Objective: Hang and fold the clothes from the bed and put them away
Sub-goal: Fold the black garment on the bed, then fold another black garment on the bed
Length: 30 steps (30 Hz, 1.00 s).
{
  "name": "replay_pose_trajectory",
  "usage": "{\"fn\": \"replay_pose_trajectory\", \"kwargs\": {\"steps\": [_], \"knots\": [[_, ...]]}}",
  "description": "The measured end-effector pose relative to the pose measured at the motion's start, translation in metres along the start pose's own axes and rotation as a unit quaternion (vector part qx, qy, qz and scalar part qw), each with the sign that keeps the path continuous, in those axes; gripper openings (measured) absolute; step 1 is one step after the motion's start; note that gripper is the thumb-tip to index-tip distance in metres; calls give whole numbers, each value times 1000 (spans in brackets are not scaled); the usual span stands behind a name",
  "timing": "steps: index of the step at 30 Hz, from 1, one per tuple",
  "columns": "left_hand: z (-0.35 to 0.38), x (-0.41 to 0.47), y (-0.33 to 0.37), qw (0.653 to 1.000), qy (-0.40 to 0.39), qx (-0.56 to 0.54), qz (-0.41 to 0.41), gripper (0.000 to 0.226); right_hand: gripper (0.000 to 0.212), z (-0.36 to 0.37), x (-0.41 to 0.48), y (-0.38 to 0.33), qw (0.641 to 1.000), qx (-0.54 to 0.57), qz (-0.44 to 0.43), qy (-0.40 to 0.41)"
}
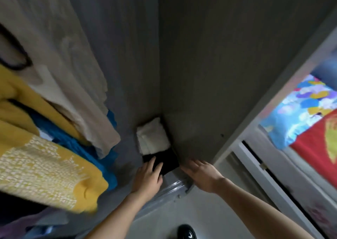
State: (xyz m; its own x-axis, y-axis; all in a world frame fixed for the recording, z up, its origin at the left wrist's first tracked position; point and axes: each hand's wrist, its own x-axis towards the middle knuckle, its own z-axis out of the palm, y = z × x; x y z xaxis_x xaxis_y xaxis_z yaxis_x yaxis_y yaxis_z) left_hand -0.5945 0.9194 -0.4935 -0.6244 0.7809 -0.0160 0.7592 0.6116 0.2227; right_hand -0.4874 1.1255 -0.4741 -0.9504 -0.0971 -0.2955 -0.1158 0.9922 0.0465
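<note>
A folded black garment (168,161) lies on the wardrobe floor in the right corner, with a folded white garment (152,138) behind it. My left hand (148,175) rests flat on the black garment's left side, fingers straight. Beside that garment's right edge, against the wardrobe's side wall, my right hand (199,173) reaches in with its fingers extended. Neither hand grips anything.
Hanging clothes fill the left: a beige garment (63,71), yellow garments (45,165) and a blue one (73,134). The grey wardrobe side panel (228,74) stands on the right, a metal door track (175,186) below. The bed with colourful bedding (310,114) lies far right. A black shoe (187,232) is on the floor.
</note>
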Motion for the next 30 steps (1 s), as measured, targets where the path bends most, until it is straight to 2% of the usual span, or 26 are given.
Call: {"fn": "replay_pose_trajectory", "kwargs": {"steps": [3,9,12,16,18,20,22,24,25,27,30], "knots": [[-29,-3,20,999,27,-4,38,44,56,-31,-53,0,997,62,44,17],[-81,1,88,986,43,-28,159,38,60,-65,-178,-1,961,95,259,-2],[-100,13,152,965,74,-52,245,37,59,-73,-255,-3,933,84,351,-3],[-120,0,264,929,76,-62,357,38,56,-74,-375,-30,894,68,442,-35],[-127,-14,317,909,82,-49,405,33,59,-70,-430,-52,867,79,491,-19],[-132,-41,376,885,76,-44,457,19,60,-66,-491,-85,826,89,557,-4],[-126,-76,430,862,57,-49,501,34,60,-59,-549,-120,782,101,614,-8],[-120,-118,475,839,32,-59,540,37,59,-56,-598,-159,742,125,658,-23],[-114,-147,499,821,16,-66,567,35,59,-49,-623,-185,717,135,683,-26],[-100,-192,534,792,-17,-88,603,29,60,-44,-658,-223,684,129,718,24],[-77,-265,586,724,-55,-143,672,24,59,-41,-701,-293,597,158,785,49]]}}
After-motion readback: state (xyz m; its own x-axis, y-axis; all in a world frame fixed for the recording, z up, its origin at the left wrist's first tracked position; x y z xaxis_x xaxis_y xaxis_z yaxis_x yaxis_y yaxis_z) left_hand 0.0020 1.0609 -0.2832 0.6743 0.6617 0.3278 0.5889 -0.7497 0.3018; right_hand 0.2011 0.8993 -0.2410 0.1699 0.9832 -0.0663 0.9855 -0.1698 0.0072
